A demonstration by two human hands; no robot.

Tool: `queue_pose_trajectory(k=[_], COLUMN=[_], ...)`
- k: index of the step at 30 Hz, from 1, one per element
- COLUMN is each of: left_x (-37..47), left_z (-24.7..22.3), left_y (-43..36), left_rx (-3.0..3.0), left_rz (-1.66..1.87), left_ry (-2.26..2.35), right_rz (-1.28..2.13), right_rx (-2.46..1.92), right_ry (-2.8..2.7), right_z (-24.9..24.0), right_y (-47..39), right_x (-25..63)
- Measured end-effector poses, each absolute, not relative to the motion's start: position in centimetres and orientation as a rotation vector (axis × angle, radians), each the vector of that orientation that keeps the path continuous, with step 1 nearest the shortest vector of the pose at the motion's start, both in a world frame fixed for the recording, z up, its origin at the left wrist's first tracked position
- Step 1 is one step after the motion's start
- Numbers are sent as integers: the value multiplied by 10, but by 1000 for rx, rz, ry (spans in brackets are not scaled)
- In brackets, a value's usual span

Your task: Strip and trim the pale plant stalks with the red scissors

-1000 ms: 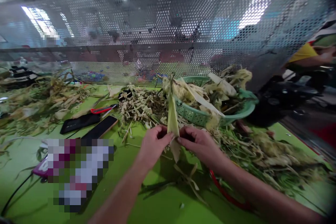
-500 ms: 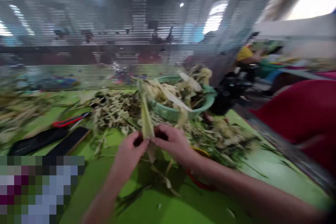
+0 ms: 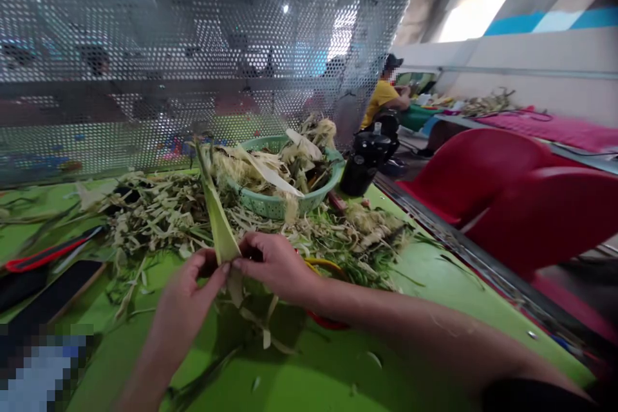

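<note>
Husk leaf (image 3: 219,222), held up btwn both hands above green table (image 3: 410,373), in front of basket (image 3: 263,206). L hand (image 3: 186,293): thumb and index finger pinched together on lower L part of leaf; other fingers curled, partly hidden. R hand (image 3: 277,264): thumb and index likewise clamped on R edge, at approx. same height; remaining fingers bent, partly hidden; thumb tips close together. Leaf pale yellow-green, long, narrow, widest near thumbs, tapering to thin, darker top leaning L; lower end hanging below thumbs. Beneath, on table: loose husk scraps (image 3: 265,328). Basket lt green, perforated, heaped w/ dry husks; adj. on L, pile of cut husk pieces (image 3: 161,209); on R, black container (image 3: 362,164). Far L: red-and-black tool (image 3: 51,254) near dark phone (image 3: 53,302). Bkgd: perforated screen (image 3: 145,32), red chairs (image 3: 487,164), person in yellow shirt (image 3: 383,95)
</note>
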State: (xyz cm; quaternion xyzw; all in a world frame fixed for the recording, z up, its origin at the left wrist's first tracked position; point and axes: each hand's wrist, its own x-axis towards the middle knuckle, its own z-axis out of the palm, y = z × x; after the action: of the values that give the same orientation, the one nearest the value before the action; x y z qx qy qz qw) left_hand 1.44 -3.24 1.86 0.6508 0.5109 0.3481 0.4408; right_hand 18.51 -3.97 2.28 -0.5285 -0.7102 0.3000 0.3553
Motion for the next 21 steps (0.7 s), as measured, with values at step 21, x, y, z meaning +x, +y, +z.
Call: queue_pose_trajectory(k=[21], left_x=[15], left_z=[2], left_y=[-27], left_rx=[1704], left_rz=[928], left_ry=[1231], right_rz=[1061], right_rx=[-1239], right_ry=[-1670], right_z=[7], right_y=[-28], right_x=[181])
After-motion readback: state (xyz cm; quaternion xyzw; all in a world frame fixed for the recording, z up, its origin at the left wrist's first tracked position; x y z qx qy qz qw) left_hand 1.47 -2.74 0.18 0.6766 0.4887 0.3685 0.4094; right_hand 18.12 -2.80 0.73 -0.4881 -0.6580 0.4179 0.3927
